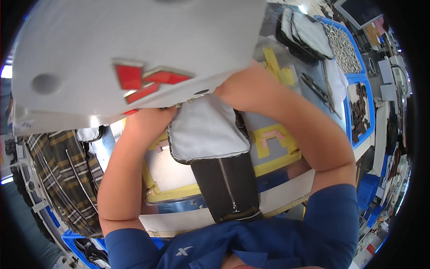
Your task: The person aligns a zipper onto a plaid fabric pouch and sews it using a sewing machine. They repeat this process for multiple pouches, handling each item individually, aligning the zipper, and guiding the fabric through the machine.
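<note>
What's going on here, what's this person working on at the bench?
A person in a blue shirt has both arms raised to a grey machine housing that fills the top of the view. The left hand and right hand reach under its edge, fingers hidden, at a grey fabric panel joined to a black zippered piece hanging toward the person. Yellow tape guides mark the worktable.

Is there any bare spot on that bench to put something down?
A little: the pale plate inside the yellow taped border, left of the black zippered panel. The blue tray on the right is crowded with fabric pieces and metal mesh.
</note>
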`<state>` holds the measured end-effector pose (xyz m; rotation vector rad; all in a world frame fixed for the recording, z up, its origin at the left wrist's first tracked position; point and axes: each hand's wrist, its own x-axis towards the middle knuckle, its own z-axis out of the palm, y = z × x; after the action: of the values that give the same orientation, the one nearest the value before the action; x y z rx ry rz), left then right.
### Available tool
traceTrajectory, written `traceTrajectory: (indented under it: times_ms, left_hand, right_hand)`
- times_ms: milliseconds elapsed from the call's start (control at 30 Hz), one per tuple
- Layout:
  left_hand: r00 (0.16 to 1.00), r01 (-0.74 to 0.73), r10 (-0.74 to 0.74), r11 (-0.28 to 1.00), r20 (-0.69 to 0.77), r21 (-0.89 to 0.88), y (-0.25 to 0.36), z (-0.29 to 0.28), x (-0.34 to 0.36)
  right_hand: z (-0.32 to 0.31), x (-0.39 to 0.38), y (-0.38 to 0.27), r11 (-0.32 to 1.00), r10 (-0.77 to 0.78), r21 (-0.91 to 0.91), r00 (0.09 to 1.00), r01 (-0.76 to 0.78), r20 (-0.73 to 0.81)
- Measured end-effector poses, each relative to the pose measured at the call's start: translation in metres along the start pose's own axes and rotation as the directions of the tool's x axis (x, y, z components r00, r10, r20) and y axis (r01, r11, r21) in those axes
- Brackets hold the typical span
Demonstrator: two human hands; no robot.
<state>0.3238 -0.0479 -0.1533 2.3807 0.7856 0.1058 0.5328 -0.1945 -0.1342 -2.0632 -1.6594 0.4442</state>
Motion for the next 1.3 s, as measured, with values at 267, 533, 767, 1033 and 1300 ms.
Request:
traceTrajectory:
  times_ms: [267,533,767,1033,1300]
  left_hand:
    - [0.974,-0.194,0.191,0.981,-0.12,-0.016,-0.008,0.003,0.006]
    - [0.931,-0.307,0.291,0.951,-0.22,-0.041,-0.005,0.004,0.015]
    - [0.954,-0.248,0.239,0.968,-0.179,-0.03,0.002,0.004,0.008]
    - [0.989,-0.097,0.104,0.993,-0.107,0.073,-0.001,0.005,0.007]
    - [0.993,-0.044,0.038,0.998,-0.111,-0.05,-0.008,0.012,0.006]
  right_hand:
    - [-0.002,0.013,0.005,0.999,-0.025,-0.046,0.998,0.028,0.06]
    - [-0.005,0.015,0.002,0.999,0.043,0.007,0.997,-0.043,0.07]
    - [-0.004,0.02,0.004,0.997,0.06,-0.067,0.977,-0.048,0.203]
    - [-0.002,0.015,0.004,0.997,0.062,-0.053,0.99,-0.056,0.125]
    - [-0.002,0.008,0.017,1.0,0.01,-0.03,1.0,-0.009,0.023]
